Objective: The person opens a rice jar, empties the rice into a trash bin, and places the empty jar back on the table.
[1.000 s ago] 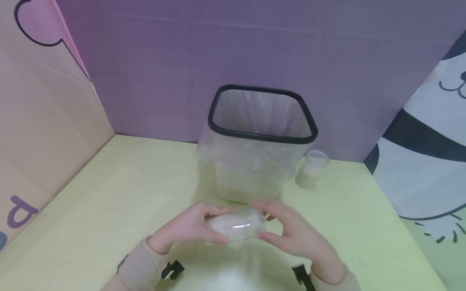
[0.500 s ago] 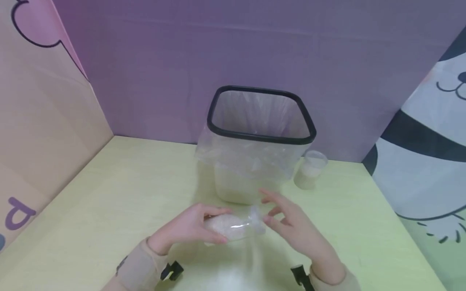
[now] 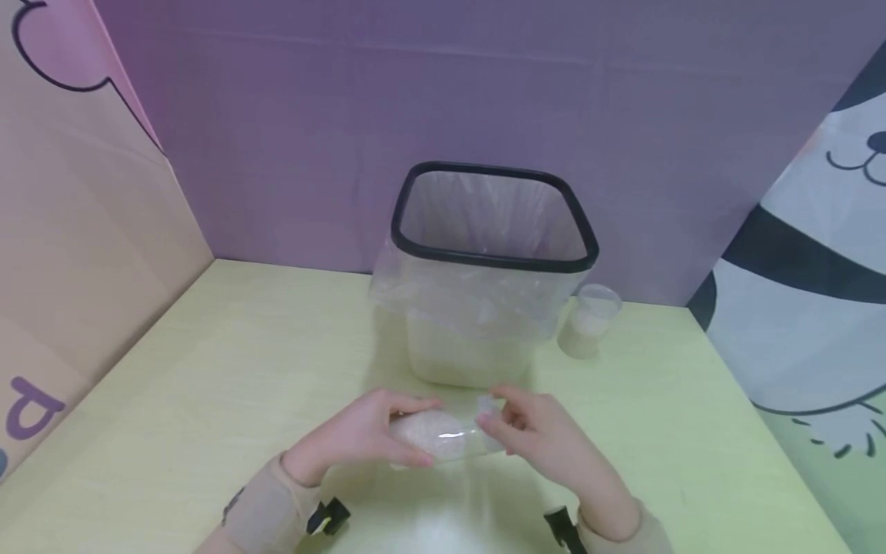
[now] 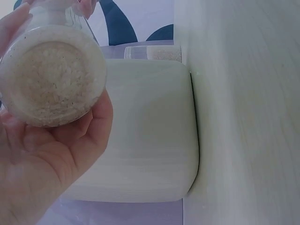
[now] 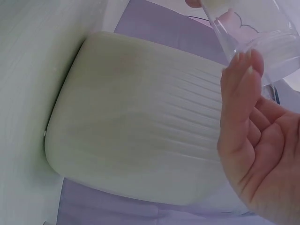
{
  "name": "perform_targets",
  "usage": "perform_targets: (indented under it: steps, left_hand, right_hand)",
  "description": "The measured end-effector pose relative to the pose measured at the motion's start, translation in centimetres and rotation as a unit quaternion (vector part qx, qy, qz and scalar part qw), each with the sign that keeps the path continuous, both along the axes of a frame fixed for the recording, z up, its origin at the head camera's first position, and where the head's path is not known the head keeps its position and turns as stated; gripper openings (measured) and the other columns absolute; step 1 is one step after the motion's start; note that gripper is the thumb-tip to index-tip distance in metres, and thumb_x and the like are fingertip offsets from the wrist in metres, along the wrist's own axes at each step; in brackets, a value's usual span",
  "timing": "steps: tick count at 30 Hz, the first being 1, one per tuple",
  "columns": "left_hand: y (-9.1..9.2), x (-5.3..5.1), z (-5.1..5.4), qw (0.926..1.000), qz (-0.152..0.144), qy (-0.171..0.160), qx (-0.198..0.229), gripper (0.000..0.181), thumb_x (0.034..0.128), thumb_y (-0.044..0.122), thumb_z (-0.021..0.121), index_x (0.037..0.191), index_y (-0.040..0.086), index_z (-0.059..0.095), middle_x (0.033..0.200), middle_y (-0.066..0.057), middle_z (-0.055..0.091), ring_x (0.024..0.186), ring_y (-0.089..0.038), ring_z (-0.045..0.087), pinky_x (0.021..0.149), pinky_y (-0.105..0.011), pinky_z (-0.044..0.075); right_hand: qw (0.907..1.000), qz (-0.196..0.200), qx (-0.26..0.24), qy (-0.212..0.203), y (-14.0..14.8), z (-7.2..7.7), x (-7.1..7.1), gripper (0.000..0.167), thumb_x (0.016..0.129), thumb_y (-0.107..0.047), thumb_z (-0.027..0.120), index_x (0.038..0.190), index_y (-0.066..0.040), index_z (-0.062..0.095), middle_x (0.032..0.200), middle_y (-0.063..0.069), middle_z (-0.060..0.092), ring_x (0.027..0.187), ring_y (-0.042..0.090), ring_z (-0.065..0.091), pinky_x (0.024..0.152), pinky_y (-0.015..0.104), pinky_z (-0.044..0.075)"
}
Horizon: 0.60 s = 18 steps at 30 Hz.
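A clear plastic jar (image 3: pixel 443 432) partly filled with off-white grains is held sideways above the table, its base towards the left. My left hand (image 3: pixel 367 431) grips it round the base end; in the left wrist view the grains show through the round jar bottom (image 4: pixel 54 77). My right hand (image 3: pixel 536 431) has its thumb and fingers curled at the jar's flared right end, pinching it. In the right wrist view the curled fingers (image 5: pixel 241 93) lie against this clear end (image 5: pixel 274 51). Whether a separate lid sits there, I cannot tell.
Just beyond the hands stands a pale bin (image 3: pixel 471 354) with a black rim (image 3: pixel 494 261) and a clear liner bag (image 3: pixel 477 296). A second clear container (image 3: pixel 588 319) with pale contents is right of it. A purple wall (image 3: pixel 291 138) backs the table (image 3: pixel 277 346).
My right hand let go of the jar's right end, lifted slightly away with fingers spread, and has come back to pinch it. My left hand has kept its grip.
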<state>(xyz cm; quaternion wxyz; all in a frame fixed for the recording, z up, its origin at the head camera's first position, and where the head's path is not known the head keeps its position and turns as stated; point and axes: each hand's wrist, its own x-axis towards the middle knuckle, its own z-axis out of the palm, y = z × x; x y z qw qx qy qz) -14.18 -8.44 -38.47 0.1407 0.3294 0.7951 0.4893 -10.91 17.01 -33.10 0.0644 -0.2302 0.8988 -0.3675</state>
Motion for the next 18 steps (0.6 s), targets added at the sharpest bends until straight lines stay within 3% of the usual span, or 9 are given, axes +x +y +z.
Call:
perform_targets:
  steps: [7, 13, 18]
  left_hand:
    - [0.0, 0.0, 0.0, 1.0, 0.002, 0.007, -0.004, 0.065, 0.0726, 0.03, 0.081, 0.127, 0.002, 0.058, 0.124, -0.012, 0.063, 0.075, -0.004, 0.056, 0.065, -0.021, 0.051]
    - [0.1, 0.0, -0.1, 1.0, 0.001, 0.001, -0.005, 0.066, 0.0716, 0.03, 0.082, 0.127, 0.002, 0.058, 0.123, -0.012, 0.064, 0.079, -0.005, 0.057, 0.069, -0.021, 0.052]
    - [0.1, 0.0, -0.1, 1.0, 0.0, 0.008, -0.003, 0.066, 0.0719, 0.03, 0.081, 0.127, 0.001, 0.058, 0.126, -0.014, 0.062, 0.082, -0.005, 0.057, 0.072, -0.02, 0.051]
  right_hand:
    - [0.9989, 0.026, 0.025, 0.032, 0.4, 0.0, -0.2, 0.045, 0.09, -0.034, 0.062, 0.121, -0.002, 0.057, 0.073, -0.009, 0.06, 0.063, 0.001, 0.053, 0.059, 0.022, 0.049]
    - [0.9914, 0.087, 0.031, 0.092, 1.2, -0.1, -0.4, 0.052, 0.084, -0.027, 0.071, 0.126, -0.002, 0.054, 0.1, -0.001, 0.065, 0.082, 0.006, 0.059, 0.075, 0.026, 0.054]
    - [0.9883, 0.09, 0.026, 0.12, 1.5, -0.4, -0.4, 0.067, 0.075, -0.02, 0.079, 0.132, -0.003, 0.049, 0.115, 0.003, 0.062, 0.09, 0.011, 0.06, 0.08, 0.031, 0.054]
